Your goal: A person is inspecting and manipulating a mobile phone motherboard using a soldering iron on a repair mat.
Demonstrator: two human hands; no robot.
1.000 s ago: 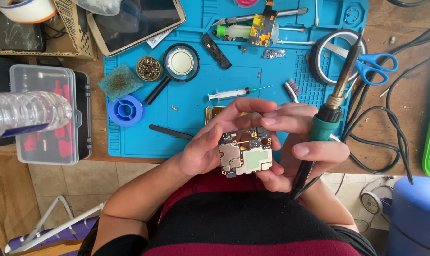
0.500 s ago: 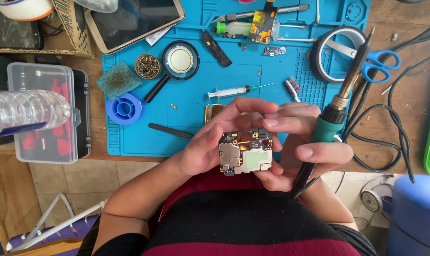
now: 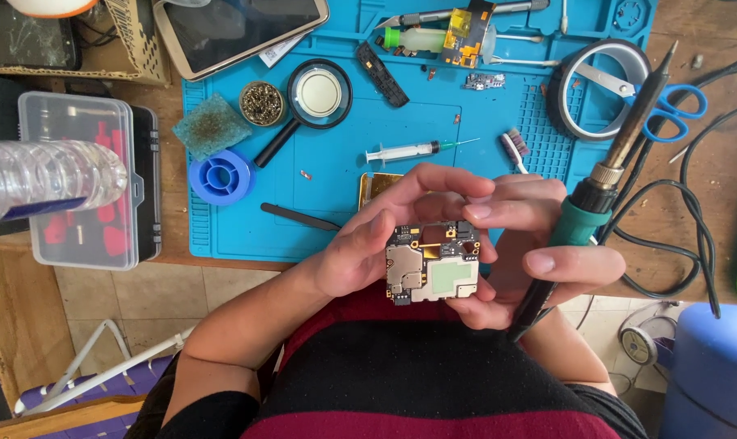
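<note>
Board (image 3: 433, 264) flat btwn both hands, iron (image 3: 608, 175) tip up-right (long axis diagonal).

The soldering iron (image 3: 608, 175) in the right hand (image 3: 539, 252) has tilted a little further right at its far tip. The circuit board (image 3: 433, 262) has barely shifted between the hands.

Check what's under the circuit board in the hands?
The circuit board rests on fingers of both hands: left hand grips its left edge, right hand, also holding the soldering iron, backs the right. Below shows the striped shirt. The board's underside is hidden.
</note>
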